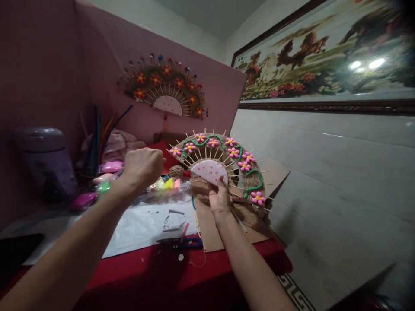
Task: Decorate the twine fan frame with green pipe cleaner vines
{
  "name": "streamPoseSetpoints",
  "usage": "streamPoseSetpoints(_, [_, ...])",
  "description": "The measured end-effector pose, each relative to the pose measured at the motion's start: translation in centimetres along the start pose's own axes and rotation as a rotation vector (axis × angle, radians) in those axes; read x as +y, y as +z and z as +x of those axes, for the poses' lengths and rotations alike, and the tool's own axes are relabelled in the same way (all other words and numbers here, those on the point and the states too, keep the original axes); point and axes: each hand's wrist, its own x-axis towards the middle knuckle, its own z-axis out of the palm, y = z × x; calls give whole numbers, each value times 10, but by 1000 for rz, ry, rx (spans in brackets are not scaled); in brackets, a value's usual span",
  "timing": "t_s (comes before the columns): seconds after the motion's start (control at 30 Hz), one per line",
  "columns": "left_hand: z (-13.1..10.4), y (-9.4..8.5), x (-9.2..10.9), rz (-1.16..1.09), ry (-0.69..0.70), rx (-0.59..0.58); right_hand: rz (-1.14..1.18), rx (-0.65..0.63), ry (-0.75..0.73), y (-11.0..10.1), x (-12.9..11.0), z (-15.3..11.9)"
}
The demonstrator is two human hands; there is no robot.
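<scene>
My right hand (220, 199) grips the pink, dotted half-round base of a fan (208, 171), thumb in front. The fan stands upright over the table, its brown twine band carrying pink flowers with yellow centres and green wavy strips, with thin sticks poking out around the edge. To the left of the fan, my left hand (145, 166) is raised and closed, its back toward me; whatever its fingers may hold is hidden. A similar fan with orange-red flowers (167, 82) hangs on the pink panel behind.
Blue-handled scissors (186, 242) lie on the red cloth (155, 272) near white paper (139, 224). Brown cardboard (210, 233) is under the fan. Bags of coloured clay (168, 185), a twine ball (176, 171) and a purple container (47, 166) stand behind and left.
</scene>
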Motion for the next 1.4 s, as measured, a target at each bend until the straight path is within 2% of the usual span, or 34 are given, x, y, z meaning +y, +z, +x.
streamPoseSetpoints(0.07, [2, 0, -2, -65, -26, 51, 2, -20, 1, 0, -1, 0])
streamPoseSetpoints(0.13, [4, 6, 2, -229, -10, 23, 4, -50, -1, 1, -2, 0])
streamPoseSetpoints(0.17, [4, 12, 6, -355, -9, -21, 4, -61, -4, 1, -2, -1])
streamPoseSetpoints(0.23, [1, 28, 22, -718, 78, -170, 2, -78, -10, 3, -3, -2])
streamPoseSetpoints(0.3, [-6, 47, 42, -1047, 81, -302, 0, -86, -5, 4, -2, -3])
streamPoseSetpoints(0.43, [-25, 79, 78, -1269, -94, -522, -3, -67, 42, 4, 2, -5])
streamPoseSetpoints(0.53, [-35, 95, 90, -1369, -142, -556, -7, -68, 106, 4, 6, -8])
streamPoseSetpoints(0.63, [-37, 107, 90, -1400, -32, -457, -11, -88, 145, 6, 6, -11])
streamPoseSetpoints(0.7, [-37, 114, 87, -1363, -12, -389, 3, -94, 115, 8, 3, -12])
streamPoseSetpoints(0.8, [-37, 121, 80, -1333, -137, -329, 37, -101, 70, 10, -2, -12])
streamPoseSetpoints(0.9, [-37, 120, 73, -1337, -265, -270, 54, -101, 56, 11, -6, -11])
streamPoseSetpoints(1.0, [-38, 112, 69, -1455, -372, -230, 70, -117, 71, 10, -7, -10])
streamPoseSetpoints(1.07, [-39, 107, 67, -1582, -406, -244, 87, -152, 93, 10, -6, -12])
streamPoseSetpoints(1.17, [-39, 102, 69, -1712, -323, -326, 91, -195, 139, 12, -4, -16])
streamPoseSetpoints(1.23, [-41, 102, 73, -1691, -214, -397, 68, -207, 171, 13, -2, -21])
streamPoseSetpoints(1.33, [-44, 106, 80, -1486, -25, -451, 23, -227, 256, 17, -1, -29])
streamPoseSetpoints(1.4, [-47, 110, 84, -1330, 56, -369, 10, -253, 305, 19, -2, -33])
